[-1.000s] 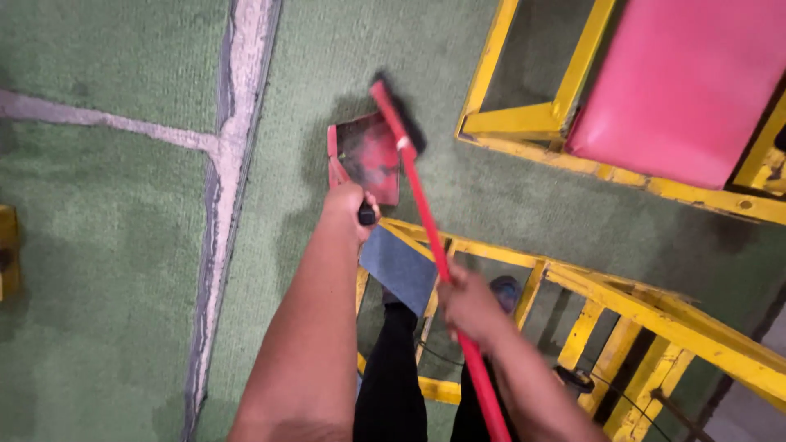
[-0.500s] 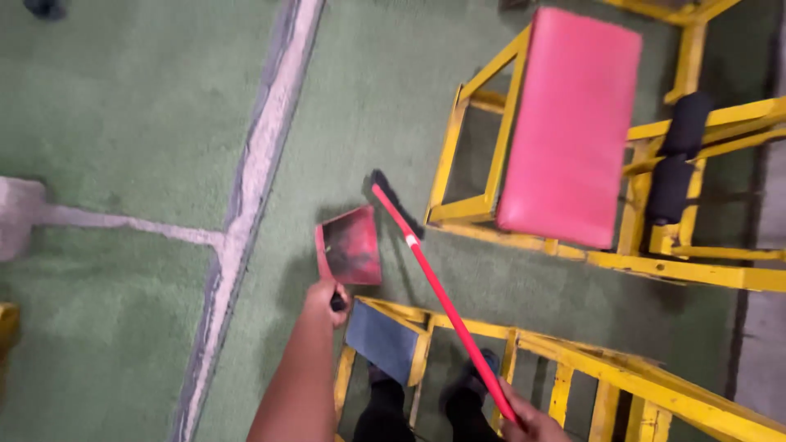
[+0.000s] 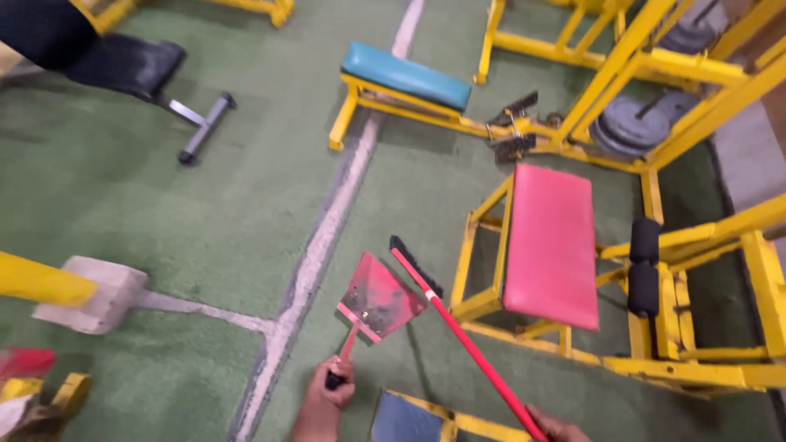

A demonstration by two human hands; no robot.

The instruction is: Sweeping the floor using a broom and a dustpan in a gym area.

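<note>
Dustpan [image 3: 377, 299], red and dusty, is held just above the green floor [image 3: 205, 213] by its handle, which is gripped in the closed left hand [image 3: 332, 393]. Beside it, a red broom [image 3: 458, 336] is held slanted, its dark bristle head touching the pan's right edge; its stick is clasped by the right hand [image 3: 557, 427], only partly seen at the bottom edge. A pink padded bench [image 3: 550, 245] on a yellow frame stands just right.

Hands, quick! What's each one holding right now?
Left hand: closed around the handle of the red dustpan.
Right hand: gripping the red broom by its stick, at the bottom edge of view.
</note>
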